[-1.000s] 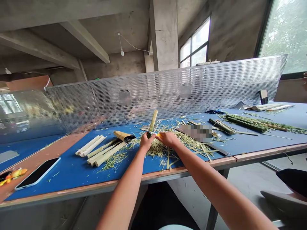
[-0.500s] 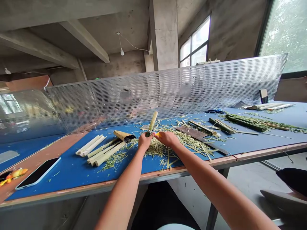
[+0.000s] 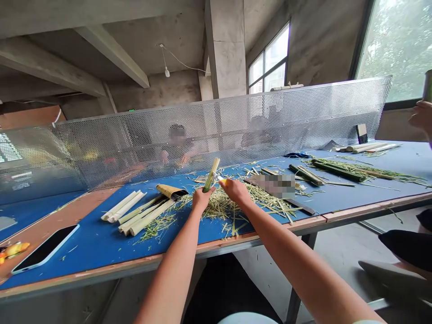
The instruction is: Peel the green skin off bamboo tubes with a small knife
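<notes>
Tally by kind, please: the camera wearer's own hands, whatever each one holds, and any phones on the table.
Hands: 2, the left hand and right hand
Bamboo piece: 1, in the left
Yellow-handled tool: 1, in the right
Phone: 1
Total: 5

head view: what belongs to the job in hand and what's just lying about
Seemingly in the job:
slim pale green bamboo piece, left hand
yellow-handled tool, right hand
pale bamboo shavings

Seemingly just lying about:
white-edged black rectangular phone
small yellow and orange object
</notes>
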Demonstrator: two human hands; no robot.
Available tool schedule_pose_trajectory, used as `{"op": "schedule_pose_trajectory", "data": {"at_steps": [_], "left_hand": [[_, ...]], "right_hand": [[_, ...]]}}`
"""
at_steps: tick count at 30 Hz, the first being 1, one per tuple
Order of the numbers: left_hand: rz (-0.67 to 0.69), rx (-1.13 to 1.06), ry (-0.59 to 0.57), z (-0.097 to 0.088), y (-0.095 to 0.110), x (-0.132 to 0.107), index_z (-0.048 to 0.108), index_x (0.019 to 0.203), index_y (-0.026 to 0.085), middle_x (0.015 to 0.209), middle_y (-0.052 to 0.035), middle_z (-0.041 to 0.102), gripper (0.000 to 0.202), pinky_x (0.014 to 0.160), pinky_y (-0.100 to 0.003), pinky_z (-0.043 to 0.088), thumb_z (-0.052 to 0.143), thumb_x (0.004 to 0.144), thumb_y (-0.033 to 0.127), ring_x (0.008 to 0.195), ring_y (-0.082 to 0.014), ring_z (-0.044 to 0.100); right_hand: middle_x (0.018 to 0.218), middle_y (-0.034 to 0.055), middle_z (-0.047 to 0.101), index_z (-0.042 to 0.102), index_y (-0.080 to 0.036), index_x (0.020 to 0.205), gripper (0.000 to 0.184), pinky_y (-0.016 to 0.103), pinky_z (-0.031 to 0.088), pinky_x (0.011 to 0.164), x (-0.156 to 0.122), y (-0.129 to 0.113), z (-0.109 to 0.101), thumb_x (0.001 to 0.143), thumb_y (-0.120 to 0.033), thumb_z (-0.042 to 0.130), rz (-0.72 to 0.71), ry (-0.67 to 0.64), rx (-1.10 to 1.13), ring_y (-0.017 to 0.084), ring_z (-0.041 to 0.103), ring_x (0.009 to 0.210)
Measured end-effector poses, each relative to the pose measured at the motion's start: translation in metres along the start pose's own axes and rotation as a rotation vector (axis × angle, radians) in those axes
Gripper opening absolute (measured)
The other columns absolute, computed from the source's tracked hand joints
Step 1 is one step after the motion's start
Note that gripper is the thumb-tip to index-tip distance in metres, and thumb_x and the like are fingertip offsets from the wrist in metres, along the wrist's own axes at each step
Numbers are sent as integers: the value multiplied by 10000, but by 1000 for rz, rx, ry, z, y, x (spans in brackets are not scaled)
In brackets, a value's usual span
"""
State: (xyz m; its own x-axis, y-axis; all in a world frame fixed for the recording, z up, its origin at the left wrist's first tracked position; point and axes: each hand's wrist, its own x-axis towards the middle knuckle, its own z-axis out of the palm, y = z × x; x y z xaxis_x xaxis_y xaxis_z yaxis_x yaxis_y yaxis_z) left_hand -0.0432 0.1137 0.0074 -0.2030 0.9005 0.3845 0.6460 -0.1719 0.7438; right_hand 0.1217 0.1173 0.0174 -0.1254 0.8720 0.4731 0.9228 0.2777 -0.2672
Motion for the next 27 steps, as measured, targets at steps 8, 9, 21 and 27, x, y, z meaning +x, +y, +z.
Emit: {"op": "schedule_pose_trajectory", "data": {"at_steps": [8,9,21,27], "left_hand": [[0,-118,-53,6,-6,-1,574,865,176,587,13,552,301,456,-222,315,591,760,458,412,-91,441],[-8,-158,-68,6,-5,-2,558,909,178,589,18,545,307,448,-223,319,569,779,456,392,-86,432],[219,-122,2,-7,11,-13,549,895,182,776,-25,619,185,553,-216,364,558,775,322,630,-128,545],[200,-51,-30,-9,13,-12,569,815,170,701,-24,599,323,542,-221,338,546,775,490,595,-133,525]], "right_hand": [[782,109,675,620,-173,955,634,244,347,573,-1,10,1,911,-611,163,42,109,22,196,621,680],[770,101,673,619,-176,940,626,242,334,558,-2,10,1,913,-604,164,32,125,26,190,616,665],[749,85,674,655,-201,898,637,240,323,541,-4,2,4,850,-693,252,-191,8,-50,173,601,648],[746,91,673,650,-191,888,640,240,334,550,-5,2,4,861,-681,239,-207,8,-51,176,603,647]]}}
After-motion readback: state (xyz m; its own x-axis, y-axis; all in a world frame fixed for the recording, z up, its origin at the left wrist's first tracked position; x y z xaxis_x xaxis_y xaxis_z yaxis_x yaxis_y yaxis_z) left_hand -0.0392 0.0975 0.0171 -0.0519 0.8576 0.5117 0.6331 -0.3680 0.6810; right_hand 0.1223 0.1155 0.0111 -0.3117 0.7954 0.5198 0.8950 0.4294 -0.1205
